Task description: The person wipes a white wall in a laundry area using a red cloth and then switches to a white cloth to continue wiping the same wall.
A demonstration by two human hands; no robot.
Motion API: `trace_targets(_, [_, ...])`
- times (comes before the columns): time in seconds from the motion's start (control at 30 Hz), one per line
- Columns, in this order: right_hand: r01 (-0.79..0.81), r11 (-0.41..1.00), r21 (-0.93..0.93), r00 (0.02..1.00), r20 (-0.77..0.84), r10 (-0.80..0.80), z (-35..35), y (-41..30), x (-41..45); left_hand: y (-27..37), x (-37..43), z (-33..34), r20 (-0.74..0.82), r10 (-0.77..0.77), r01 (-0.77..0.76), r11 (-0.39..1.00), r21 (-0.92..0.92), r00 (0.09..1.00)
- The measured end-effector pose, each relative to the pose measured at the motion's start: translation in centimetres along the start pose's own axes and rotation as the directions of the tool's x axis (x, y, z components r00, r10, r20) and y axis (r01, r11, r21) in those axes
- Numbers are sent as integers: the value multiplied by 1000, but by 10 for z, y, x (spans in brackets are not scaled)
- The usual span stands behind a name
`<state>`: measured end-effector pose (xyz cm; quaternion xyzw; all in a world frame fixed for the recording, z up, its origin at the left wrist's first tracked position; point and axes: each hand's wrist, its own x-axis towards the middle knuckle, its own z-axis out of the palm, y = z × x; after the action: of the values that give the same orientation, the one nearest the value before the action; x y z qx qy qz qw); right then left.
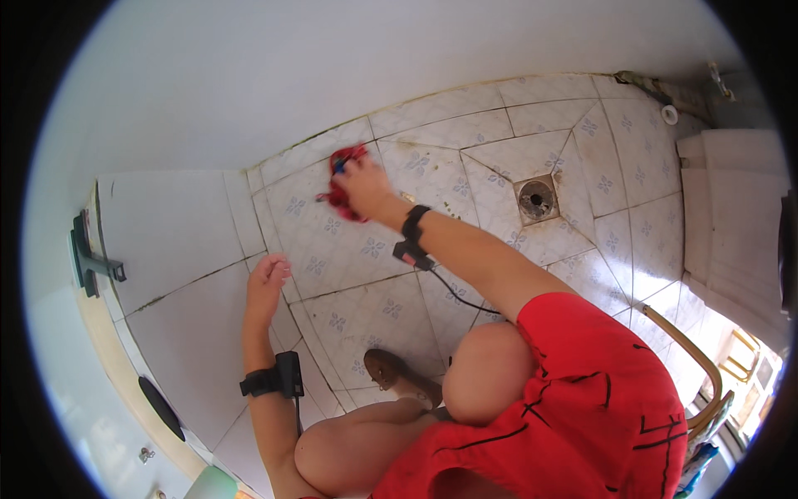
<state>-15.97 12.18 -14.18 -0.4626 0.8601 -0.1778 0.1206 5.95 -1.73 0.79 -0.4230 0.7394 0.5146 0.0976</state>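
My right hand [365, 187] presses down on a crumpled red cloth [349, 209] that lies on the patterned floor tiles [373, 247]. Its fingers spread over the cloth, and a small blue patch shows near the fingertips; hand and cloth are slightly blurred. Off to the left, my left hand [269, 274] hangs in front of white plain tiles [181, 231], its fingers curled in and nothing visible in them. Each forearm wears a black strap with a small cabled box. Between my knees a brown shoe [389, 369] rests on the floor.
A square floor drain [536, 198] lies right of the cloth. Dirt-stained joints run along the pale wall [374, 62]. At right are a pale, boxy object [729, 206], a white pipe end [669, 115] and a gold-coloured tubular frame [692, 349]. A black bracket-like object [96, 262] stands far left.
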Motion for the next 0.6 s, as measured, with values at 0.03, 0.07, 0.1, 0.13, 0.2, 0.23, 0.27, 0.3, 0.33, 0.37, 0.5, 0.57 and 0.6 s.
trace_targets(0.03, [-84,996,11,993,-87,84,-3,18,-4,-3,-1,-2,-6,-5,6,1000,17,1000])
trace_targets(0.07, [-146,988,-46,975,-179,136,-11,44,-3,-5,-1,-4,3,2,-2,1000,2,1000])
trace_targets(0.1, [-262,965,-9,936,-248,251,-22,72,-10,-8,-1,-7,33,6,-5,999,-33,999])
trace_targets(0.13, [-362,930,-59,921,-176,348,-36,101,-16,-10,-1,-9,9,21,-21,999,-24,1000])
trace_targets(0.2, [-467,872,-145,875,-218,433,-65,154,-39,-15,0,-13,67,7,-6,1000,-20,998])
trace_targets(0.23, [-589,783,-199,804,-235,546,-78,173,-44,-17,0,-15,38,24,-23,999,-22,999])
trace_targets(0.27, [-635,762,-122,752,-322,575,-89,184,-57,-18,1,-16,12,10,-10,999,-38,1000])
trace_targets(0.3, [-587,801,-118,781,-345,521,-93,184,-60,-20,2,-18,-11,3,-4,998,-58,1000])
trace_targets(0.33, [-551,812,-192,818,-319,480,-94,179,-69,-20,3,-19,-2,-1,1,998,-66,1000])
trace_targets(0.37, [-561,769,-305,824,-297,483,-94,170,-74,-20,5,-19,11,-10,11,998,-69,1000])
trace_targets(0.5, [-234,959,-163,967,66,247,-66,103,-82,-19,9,-17,63,-5,11,995,-98,998])
trace_targets(0.57, [-252,939,-235,967,-24,254,-60,92,-70,-17,11,-13,39,26,-22,996,-92,999])
trace_targets(0.6, [-252,939,-235,966,2,260,-60,93,-62,-16,13,-11,50,38,-32,991,-129,998])
